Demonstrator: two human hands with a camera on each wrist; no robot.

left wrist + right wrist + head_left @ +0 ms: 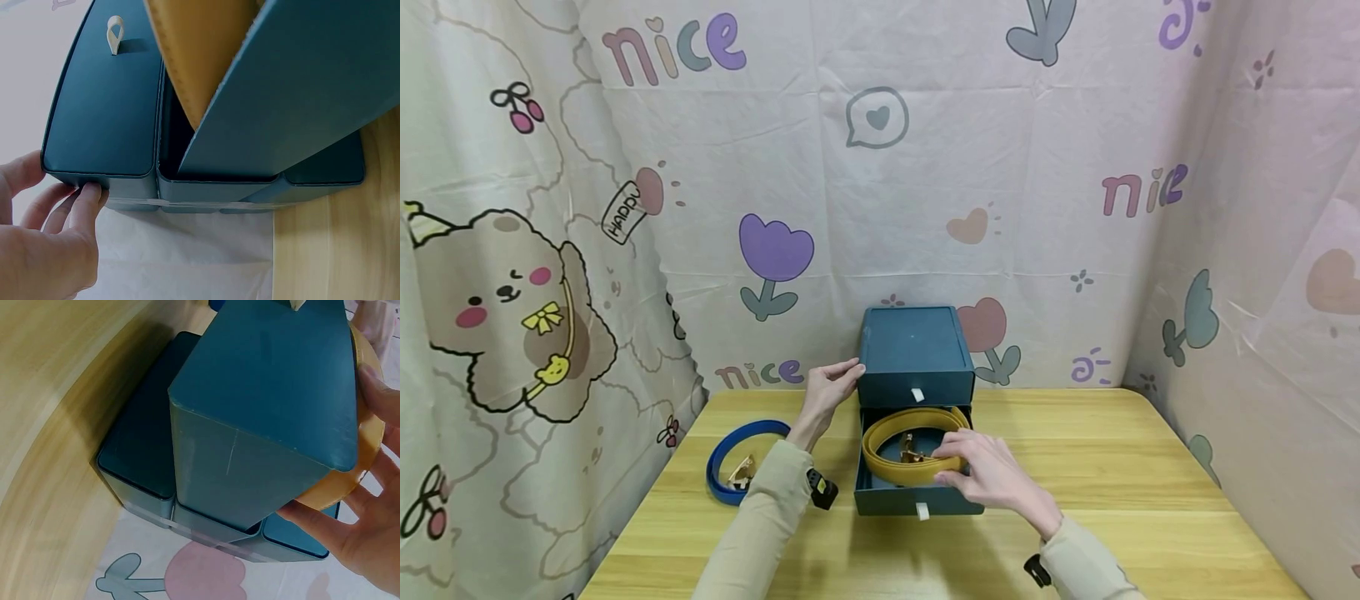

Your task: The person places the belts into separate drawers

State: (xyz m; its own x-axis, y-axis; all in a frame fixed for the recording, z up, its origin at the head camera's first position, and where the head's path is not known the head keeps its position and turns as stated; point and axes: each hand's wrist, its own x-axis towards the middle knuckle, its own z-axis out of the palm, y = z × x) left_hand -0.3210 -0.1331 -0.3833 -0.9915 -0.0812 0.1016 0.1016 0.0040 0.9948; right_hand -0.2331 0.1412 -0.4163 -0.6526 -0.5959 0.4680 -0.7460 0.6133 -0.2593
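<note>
A dark teal drawer box (915, 337) stands on the table with its middle drawer (887, 500) pulled out. In that drawer sits a coiled mustard-yellow belt (898, 473), its gold buckle (910, 450) showing inside the coil. My right hand (992, 471) grips the coil at its right side, thumb at the front and fingers over the band; in the right wrist view the belt (369, 434) bulges past the drawer's edge. At the box's upper left edge, my left hand (831, 392) holds on, with thumb over the top and fingertips (90, 190) against the side.
A coiled blue belt (715, 467) with a gold buckle lies on the wooden table (1097, 467) left of the box. White pull tabs (922, 511) stick out from the drawer fronts. Printed cloth (917, 192) hangs behind the box and along both sides.
</note>
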